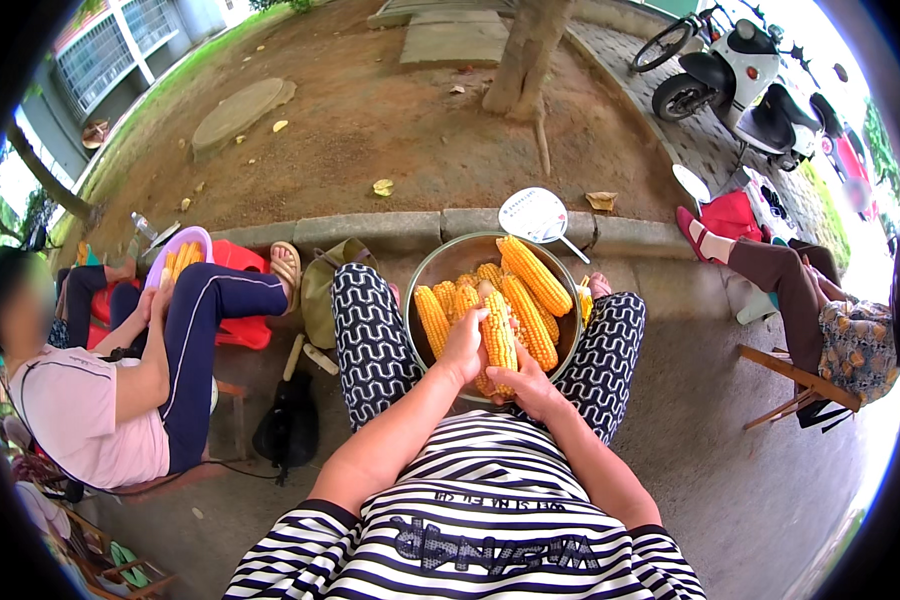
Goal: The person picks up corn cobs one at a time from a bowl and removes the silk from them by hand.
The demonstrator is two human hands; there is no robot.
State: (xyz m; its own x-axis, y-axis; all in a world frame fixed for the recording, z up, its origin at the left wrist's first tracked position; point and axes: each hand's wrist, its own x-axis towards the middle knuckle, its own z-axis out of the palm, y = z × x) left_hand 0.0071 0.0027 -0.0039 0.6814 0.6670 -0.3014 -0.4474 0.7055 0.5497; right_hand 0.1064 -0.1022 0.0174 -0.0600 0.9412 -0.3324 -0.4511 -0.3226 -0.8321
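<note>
A yellow corn cob is upright between my two hands, above a round metal basin. My left hand wraps its left side, with the thumb near the upper part. Around the lower end close the fingers of my right hand. Some kernels look gone along the cob's right edge. More corn cobs lie in the basin, most with full rows of kernels. The basin sits between my knees, and my forearms hide its near side.
A hand fan lies on the stone kerb beyond the basin. To my left, a seated person holds corn at a purple basin. An olive bag stands beside my left knee. Another person sits at right.
</note>
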